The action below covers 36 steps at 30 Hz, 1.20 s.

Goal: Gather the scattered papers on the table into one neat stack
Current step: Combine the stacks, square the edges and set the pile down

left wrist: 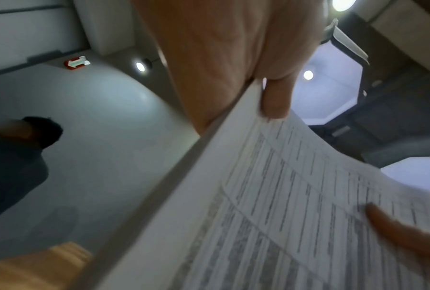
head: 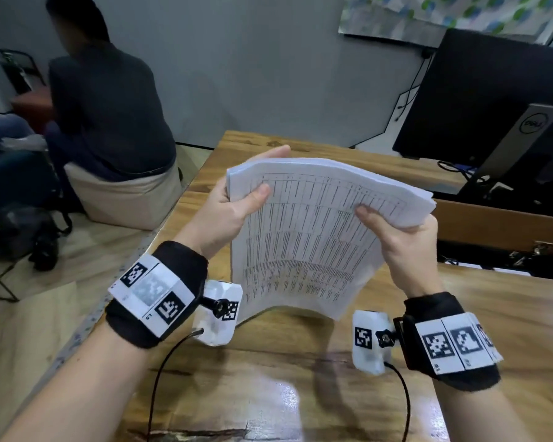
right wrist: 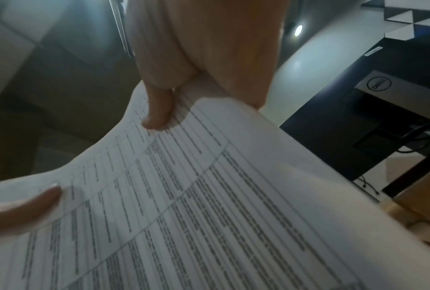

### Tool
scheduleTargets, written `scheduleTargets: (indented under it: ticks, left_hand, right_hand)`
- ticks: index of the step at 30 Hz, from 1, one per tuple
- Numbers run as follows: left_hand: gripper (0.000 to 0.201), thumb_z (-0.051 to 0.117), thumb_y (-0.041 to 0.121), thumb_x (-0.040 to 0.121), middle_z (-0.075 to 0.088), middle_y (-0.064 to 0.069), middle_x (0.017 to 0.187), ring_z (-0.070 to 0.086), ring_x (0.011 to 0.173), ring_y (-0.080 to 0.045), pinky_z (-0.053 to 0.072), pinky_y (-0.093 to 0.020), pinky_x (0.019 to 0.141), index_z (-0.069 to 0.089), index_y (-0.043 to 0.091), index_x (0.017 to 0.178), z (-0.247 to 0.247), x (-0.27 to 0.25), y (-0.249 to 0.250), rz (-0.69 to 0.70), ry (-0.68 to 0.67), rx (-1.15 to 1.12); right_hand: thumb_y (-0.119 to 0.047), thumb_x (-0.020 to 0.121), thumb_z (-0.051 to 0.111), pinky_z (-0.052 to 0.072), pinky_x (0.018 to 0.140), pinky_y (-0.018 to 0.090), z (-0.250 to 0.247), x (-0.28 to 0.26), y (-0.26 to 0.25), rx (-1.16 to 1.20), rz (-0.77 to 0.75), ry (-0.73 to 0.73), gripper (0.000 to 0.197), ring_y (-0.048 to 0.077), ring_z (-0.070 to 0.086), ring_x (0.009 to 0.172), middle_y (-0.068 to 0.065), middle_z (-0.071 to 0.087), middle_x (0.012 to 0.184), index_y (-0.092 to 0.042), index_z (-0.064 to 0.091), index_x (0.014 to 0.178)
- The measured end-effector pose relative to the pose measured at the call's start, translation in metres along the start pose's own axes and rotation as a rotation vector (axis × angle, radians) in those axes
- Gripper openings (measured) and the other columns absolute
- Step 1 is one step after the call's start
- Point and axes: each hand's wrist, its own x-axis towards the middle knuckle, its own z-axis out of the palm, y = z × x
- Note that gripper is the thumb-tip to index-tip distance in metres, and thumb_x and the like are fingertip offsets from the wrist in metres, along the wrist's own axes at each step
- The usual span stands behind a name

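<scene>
A: From the head view, the left hand (head: 233, 212) and right hand (head: 399, 240) pinched the stack of papers (head: 310, 237), standing bowed on the table (head: 300, 371).

B: Both wrist views showed thumbs clamping its top edge; I judged the bowed sheets could splay.

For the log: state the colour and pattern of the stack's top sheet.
White, printed with a dark ruled table of fine text; clearest on the paper stack in the head view.

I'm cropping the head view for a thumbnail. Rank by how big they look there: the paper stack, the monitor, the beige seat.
1. Monitor, though cut off by the frame edge.
2. Paper stack, close behind; it sits nearer the camera, so this order is unsure.
3. Beige seat, partly covered by the seated person.
</scene>
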Motion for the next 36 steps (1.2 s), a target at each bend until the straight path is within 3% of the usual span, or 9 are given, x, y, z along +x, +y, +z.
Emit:
scheduleTargets:
  ticks: [8,12,14,18,23,26,29,32,36]
  left_hand:
    - [0.035,0.048,0.006,0.086,0.058,0.006,0.104,0.061,0.092,-0.007,0.055,-0.023,0.073,0.057,0.035,0.105,-0.006,-0.014,-0.012,0.063,0.039,-0.057]
    - [0.033,0.056,0.006,0.082,0.062,0.014,0.093,0.063,0.087,-0.003,0.055,-0.021,0.070,0.057,0.034,0.099,-0.006,-0.015,-0.009,0.098,0.031,-0.061]
    - [0.028,0.064,0.013,0.075,0.063,0.015,0.088,0.063,0.083,-0.004,0.054,-0.022,0.066,0.058,0.034,0.091,-0.005,-0.017,-0.007,0.103,0.016,-0.085]
    - [0.028,0.063,0.018,0.066,0.064,0.016,0.082,0.064,0.080,-0.005,0.053,-0.022,0.064,0.050,0.022,0.091,-0.005,-0.019,-0.007,0.121,0.002,-0.124]
    - [0.029,0.059,0.013,0.082,0.062,0.021,0.081,0.060,0.079,0.000,0.050,-0.017,0.064,0.062,0.041,0.078,-0.004,-0.016,-0.011,0.168,0.130,0.002]
    - [0.039,0.052,0.005,0.090,0.065,0.023,0.086,0.060,0.082,0.003,0.048,-0.013,0.070,0.063,0.042,0.087,-0.002,-0.015,-0.012,0.214,0.194,0.103]
    - [0.037,0.044,0.004,0.094,0.065,0.018,0.106,0.063,0.087,0.005,0.051,-0.012,0.073,0.053,0.035,0.114,0.000,-0.019,-0.011,0.183,0.186,0.077]
    - [0.024,0.044,0.026,0.091,0.073,0.012,0.099,0.067,0.087,0.004,0.052,-0.012,0.072,0.056,0.028,0.111,-0.001,-0.024,-0.012,0.076,0.173,0.020]
    - [0.058,0.064,0.063,0.052,0.074,0.024,0.084,0.067,0.086,0.008,0.052,-0.009,0.072,0.062,0.026,0.096,-0.009,-0.037,-0.047,-0.154,0.211,0.051]
  right_hand:
    - [-0.010,0.073,0.070,0.054,0.069,0.018,0.012,-0.017,0.011,0.000,0.080,-0.003,0.017,0.000,0.069,0.079,-0.017,0.075,0.079,-0.018,0.067,0.088]
    - [-0.025,0.074,0.074,0.052,0.071,0.017,0.006,-0.003,-0.012,0.001,-0.023,-0.021,0.011,0.005,0.067,0.080,-0.014,0.073,0.080,-0.030,0.074,0.084]
    - [-0.023,0.077,0.073,0.050,0.076,0.017,0.006,0.000,-0.017,-0.058,-0.078,-0.042,0.016,0.006,0.065,0.085,-0.016,0.072,0.083,-0.037,0.074,0.084]
    - [-0.005,0.080,0.068,0.047,0.074,0.011,0.008,0.001,-0.015,-0.061,-0.118,-0.034,0.025,-0.004,0.063,0.081,-0.020,0.072,0.077,-0.029,0.073,0.079]
    - [-0.005,0.080,0.068,0.047,0.076,0.012,0.007,0.001,-0.013,-0.081,-0.139,0.000,0.022,-0.004,0.065,0.081,-0.021,0.073,0.077,-0.026,0.072,0.081]
    - [-0.016,0.078,0.072,0.050,0.083,0.017,0.005,-0.001,-0.013,-0.075,-0.131,0.001,0.023,0.002,0.066,0.091,-0.017,0.074,0.088,-0.038,0.073,0.086]
    - [-0.022,0.073,0.074,0.054,0.083,0.024,0.001,-0.005,-0.007,0.017,-0.035,-0.056,0.044,0.009,0.068,0.093,-0.007,0.074,0.097,-0.040,0.060,0.112]
    - [-0.022,0.066,0.072,0.055,0.072,0.019,-0.002,-0.011,0.008,0.102,0.073,-0.133,0.034,0.004,0.070,0.084,-0.012,0.076,0.086,-0.026,0.067,0.099]
    - [-0.007,0.068,0.069,0.055,0.073,0.020,-0.005,-0.027,0.045,0.048,0.214,-0.196,0.023,0.006,0.070,0.088,-0.011,0.076,0.087,-0.018,0.068,0.089]
